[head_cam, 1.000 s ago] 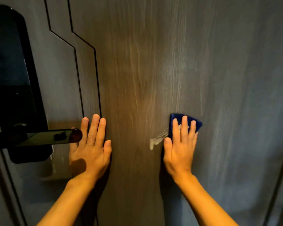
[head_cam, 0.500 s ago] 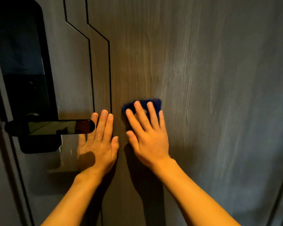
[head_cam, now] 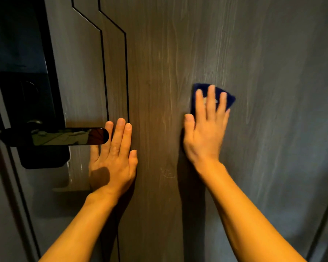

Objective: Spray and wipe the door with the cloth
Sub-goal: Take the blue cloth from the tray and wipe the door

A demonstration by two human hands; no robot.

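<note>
A dark wood-grain door [head_cam: 263,63] fills the view. My right hand [head_cam: 204,135] lies flat on it right of the middle, fingers spread, pressing a small dark blue cloth [head_cam: 229,100] against the surface; most of the cloth is hidden under my fingers. Flat on the door beside the handle rests my left hand [head_cam: 114,159], holding nothing. No spray bottle is in view.
A black lock plate [head_cam: 28,95] with a shiny black lever handle [head_cam: 55,136] sits at the left; the handle's tip nearly touches my left fingers. Two thin black grooves [head_cam: 126,72] run down the door. A faint smudge [head_cam: 168,173] shows low between my hands.
My right hand slid the cloth left toward my left hand, then back right and slightly upward. The white streak seen one second ago is gone. My left hand stayed in place.
</note>
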